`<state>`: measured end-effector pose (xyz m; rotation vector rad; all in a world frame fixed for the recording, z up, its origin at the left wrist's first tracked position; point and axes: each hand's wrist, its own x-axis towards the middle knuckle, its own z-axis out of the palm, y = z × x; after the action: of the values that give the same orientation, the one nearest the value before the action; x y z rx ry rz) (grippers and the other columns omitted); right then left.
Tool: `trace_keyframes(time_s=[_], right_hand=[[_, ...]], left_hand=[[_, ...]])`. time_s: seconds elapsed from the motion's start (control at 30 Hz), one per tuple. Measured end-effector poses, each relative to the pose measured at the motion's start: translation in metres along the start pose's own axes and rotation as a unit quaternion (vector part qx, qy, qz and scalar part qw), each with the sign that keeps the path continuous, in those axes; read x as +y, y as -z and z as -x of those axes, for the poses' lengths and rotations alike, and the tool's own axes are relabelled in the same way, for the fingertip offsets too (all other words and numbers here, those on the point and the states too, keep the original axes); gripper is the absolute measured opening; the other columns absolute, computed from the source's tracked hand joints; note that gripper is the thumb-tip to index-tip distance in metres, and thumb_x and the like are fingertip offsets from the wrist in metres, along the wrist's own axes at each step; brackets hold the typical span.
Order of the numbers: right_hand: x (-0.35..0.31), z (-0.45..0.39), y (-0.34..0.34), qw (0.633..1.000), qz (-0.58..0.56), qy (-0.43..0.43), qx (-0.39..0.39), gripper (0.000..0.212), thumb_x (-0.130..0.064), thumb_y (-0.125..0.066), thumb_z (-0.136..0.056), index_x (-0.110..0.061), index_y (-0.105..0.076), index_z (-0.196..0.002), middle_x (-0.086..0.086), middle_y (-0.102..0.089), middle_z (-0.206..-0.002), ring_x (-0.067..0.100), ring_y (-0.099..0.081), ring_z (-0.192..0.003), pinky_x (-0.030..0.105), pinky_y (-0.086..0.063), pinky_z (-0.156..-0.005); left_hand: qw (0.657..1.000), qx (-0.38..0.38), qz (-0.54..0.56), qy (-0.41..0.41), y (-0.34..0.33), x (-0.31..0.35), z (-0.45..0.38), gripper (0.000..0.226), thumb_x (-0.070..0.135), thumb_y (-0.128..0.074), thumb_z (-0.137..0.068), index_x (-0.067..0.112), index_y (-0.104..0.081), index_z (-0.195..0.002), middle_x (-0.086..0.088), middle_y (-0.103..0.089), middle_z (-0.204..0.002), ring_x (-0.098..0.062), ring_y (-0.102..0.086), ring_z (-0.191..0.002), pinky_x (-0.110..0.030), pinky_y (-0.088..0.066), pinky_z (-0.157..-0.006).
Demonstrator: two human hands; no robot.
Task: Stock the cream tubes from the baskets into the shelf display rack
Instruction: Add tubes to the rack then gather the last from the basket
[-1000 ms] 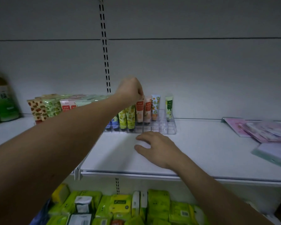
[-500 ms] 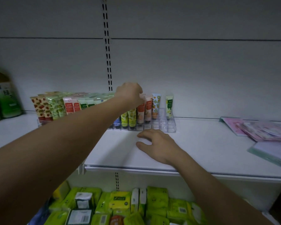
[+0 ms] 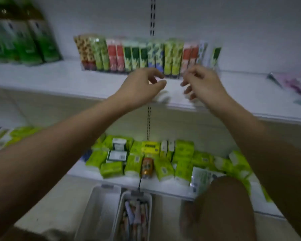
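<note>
Head camera looks forward and down, close on the shelf [image 3: 59, 79] and baskets [image 3: 97, 211].

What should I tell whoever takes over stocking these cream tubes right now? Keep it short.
Left hand and right hand: both empty, fingers loosely curled, in front of the display rack.
Rack: on the upper shelf, mostly filled with upright tubes; gaps at its right end.
Baskets on the floor: the right basket holds more tubes; the left basket looks empty.
Left: fetch tubes from the basket and fill the right end.
</note>
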<state>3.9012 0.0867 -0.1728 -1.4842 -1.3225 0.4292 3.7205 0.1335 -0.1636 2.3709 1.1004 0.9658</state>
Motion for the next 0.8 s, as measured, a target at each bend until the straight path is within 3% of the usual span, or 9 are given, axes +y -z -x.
trace_keyframes(time_s=[0.1,0.23,0.43,0.53,0.63,0.7,0.8], right_hand=[[-0.019,0.035,-0.023,0.992,-0.051,-0.068,-0.096,0.014,-0.019,-0.053,-0.095,-0.011,-0.065,-0.095,0.007,-0.067,-0.080,0.018,-0.059,-0.058,0.024,-0.047,-0.047],[0.007,0.077,-0.077,0.975,0.002,-0.093,-0.202,0.016,-0.017,-0.052,-0.096,-0.008,-0.066,-0.097,0.004,-0.065,-0.081,0.016,-0.058,-0.060,0.023,-0.045,-0.047],[0.110,0.132,-0.163,0.916,0.097,-0.210,-0.328,0.019,-0.018,-0.053,-0.093,-0.003,-0.066,-0.092,0.020,-0.065,-0.086,0.020,-0.059,-0.064,0.020,-0.043,-0.044],[0.158,0.159,-0.193,0.878,0.116,-0.291,-0.363,0.021,-0.015,-0.052,-0.092,0.003,-0.061,-0.087,0.020,-0.048,-0.076,0.025,-0.051,-0.063,0.025,-0.041,-0.049],[0.199,0.183,-0.219,0.851,0.136,-0.335,-0.381,0.022,-0.012,-0.048,-0.092,0.004,-0.053,-0.077,0.032,-0.030,-0.082,0.025,-0.044,-0.066,0.027,-0.037,-0.053],[0.224,0.201,-0.234,0.831,0.141,-0.371,-0.391,0.021,-0.008,-0.045,-0.093,0.001,-0.055,-0.076,0.018,-0.040,-0.069,0.025,-0.042,-0.067,0.027,-0.035,-0.054],[0.263,0.232,-0.252,0.809,0.156,-0.410,-0.392,0.023,-0.012,-0.046,-0.093,-0.003,-0.059,-0.077,0.010,-0.048,-0.067,0.025,-0.050,-0.071,0.031,-0.040,-0.065]], left_hand=[[0.997,0.035,0.048,0.038,-0.005,-0.034,0.050,0.015,0.031,-0.061,-0.089,0.024,-0.070,-0.099,0.007,-0.067,-0.086,-0.005,-0.058,-0.071,-0.019,-0.044,-0.066],[0.985,0.054,0.079,0.145,-0.035,-0.095,0.109,0.014,0.024,-0.062,-0.091,0.015,-0.072,-0.089,0.000,-0.069,-0.079,-0.008,-0.056,-0.067,-0.025,-0.043,-0.065],[0.934,-0.043,0.054,0.351,-0.106,-0.190,0.190,0.016,0.021,-0.059,-0.091,0.009,-0.069,-0.085,-0.013,-0.070,-0.080,-0.031,-0.066,-0.087,-0.032,-0.045,-0.070],[0.891,-0.116,0.060,0.435,-0.139,-0.220,0.233,0.012,0.020,-0.063,-0.089,0.011,-0.070,-0.092,-0.015,-0.073,-0.093,-0.029,-0.066,-0.095,-0.028,-0.047,-0.076],[0.856,-0.172,0.053,0.485,-0.173,-0.243,0.271,0.019,0.025,-0.061,-0.092,0.012,-0.069,-0.102,-0.011,-0.071,-0.102,-0.027,-0.065,-0.100,-0.027,-0.046,-0.081],[0.832,-0.201,0.051,0.515,-0.196,-0.253,0.292,0.020,0.023,-0.059,-0.092,0.012,-0.069,-0.105,-0.009,-0.070,-0.104,-0.025,-0.065,-0.098,-0.028,-0.048,-0.079],[0.807,-0.232,0.046,0.542,-0.232,-0.266,0.312,0.022,0.020,-0.056,-0.092,0.008,-0.071,-0.102,-0.013,-0.070,-0.103,-0.028,-0.066,-0.095,-0.029,-0.052,-0.077]])
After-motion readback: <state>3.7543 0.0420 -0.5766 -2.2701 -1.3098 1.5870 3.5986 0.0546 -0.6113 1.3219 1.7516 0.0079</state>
